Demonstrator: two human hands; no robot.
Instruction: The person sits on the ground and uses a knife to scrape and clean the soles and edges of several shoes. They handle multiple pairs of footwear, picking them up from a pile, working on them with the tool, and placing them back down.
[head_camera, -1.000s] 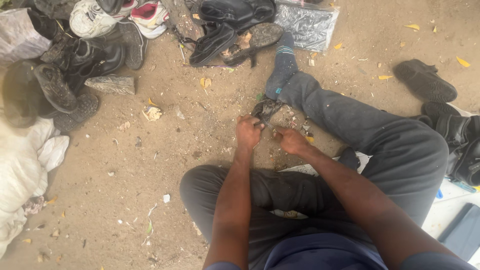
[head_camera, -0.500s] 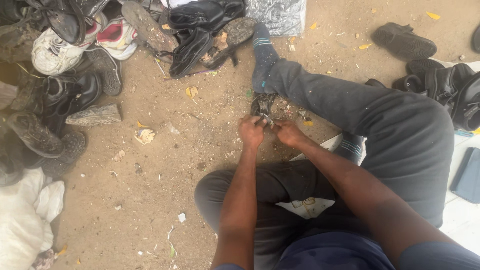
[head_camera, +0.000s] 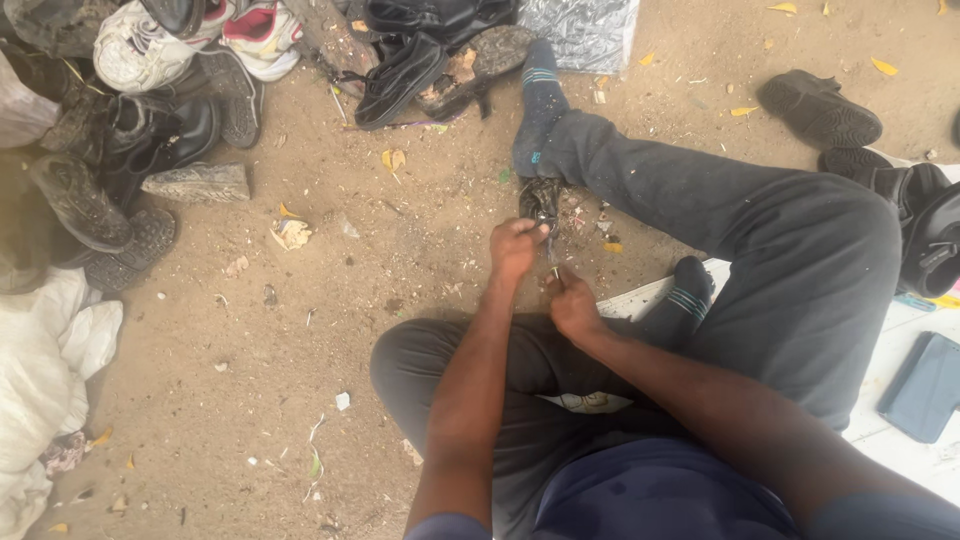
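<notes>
I sit on sandy ground with my legs in dark grey trousers (head_camera: 760, 230) and dark striped socks. A small dark, worn shoe piece (head_camera: 540, 198) lies on the sand beside my outstretched leg. My left hand (head_camera: 515, 248) is closed with its fingertips pinched at the near edge of that piece. My right hand (head_camera: 573, 303) is closed a little nearer my body. A thin strand (head_camera: 553, 262) runs between the two hands; it is too fine to tell what it is.
A heap of worn shoes and boots (head_camera: 150, 130) fills the far left, with black shoes (head_camera: 400, 70) at the top. A white sack (head_camera: 45, 370) lies at the left. At the right are a black shoe (head_camera: 820, 108), a black bag (head_camera: 925, 230) and a flat blue-grey case (head_camera: 925, 385).
The view has shifted a little. Both hands stay at the dark piece; my right hand has drawn slightly back toward my body, away from the left.
</notes>
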